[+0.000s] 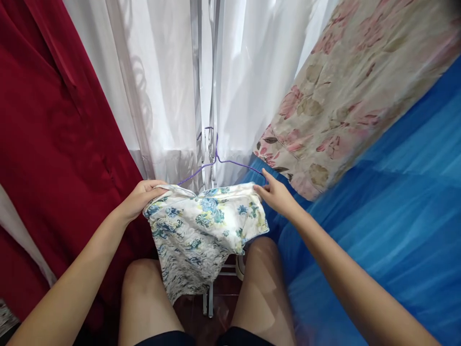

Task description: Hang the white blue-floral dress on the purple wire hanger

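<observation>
A white garment with blue and yellow flowers [211, 216] hangs on a purple wire hanger [234, 162] in front of my knees. My left hand [146, 194] pinches its upper left corner, fingers closed on the cloth. At the upper right corner my right hand [273, 192] grips the garment near the hanger's end, thumb and fingers closed. The hanger's hook is up by a white metal rack [204, 96]. The garment's lower left part droops between my legs; which kind of garment it is I cannot tell.
Red cloth [61, 120] hangs close on the left. Sheer white curtains [162, 96] are behind the rack. On the right hang a pink floral cloth [324, 110] and blue tulle [378, 206]. The rack's foot [210, 305] stands on the dark tiled floor.
</observation>
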The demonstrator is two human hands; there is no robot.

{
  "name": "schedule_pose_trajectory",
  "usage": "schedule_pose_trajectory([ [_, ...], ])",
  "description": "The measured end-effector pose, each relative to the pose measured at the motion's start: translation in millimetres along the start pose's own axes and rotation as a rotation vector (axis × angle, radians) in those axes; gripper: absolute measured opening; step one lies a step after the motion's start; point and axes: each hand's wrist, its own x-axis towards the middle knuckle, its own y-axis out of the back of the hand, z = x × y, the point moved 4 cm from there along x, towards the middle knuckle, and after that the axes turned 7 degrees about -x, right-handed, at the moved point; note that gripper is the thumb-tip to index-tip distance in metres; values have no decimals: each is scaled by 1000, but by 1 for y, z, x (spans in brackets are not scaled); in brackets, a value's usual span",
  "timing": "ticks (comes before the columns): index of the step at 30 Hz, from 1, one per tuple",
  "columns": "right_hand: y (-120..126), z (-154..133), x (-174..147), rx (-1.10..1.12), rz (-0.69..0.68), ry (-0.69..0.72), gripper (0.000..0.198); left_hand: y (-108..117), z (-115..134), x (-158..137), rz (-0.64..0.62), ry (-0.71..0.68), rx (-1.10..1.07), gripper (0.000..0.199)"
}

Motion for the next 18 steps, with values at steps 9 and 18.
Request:
schedule_pose_trajectory([
  [9, -19, -16, -42, 441, 236, -39, 53, -21, 5, -18, -35, -44, 87, 25],
  [18, -132, -102, -124, 493, -385, 260, 50, -35, 18, -31, -17, -65, 255, 26],
])
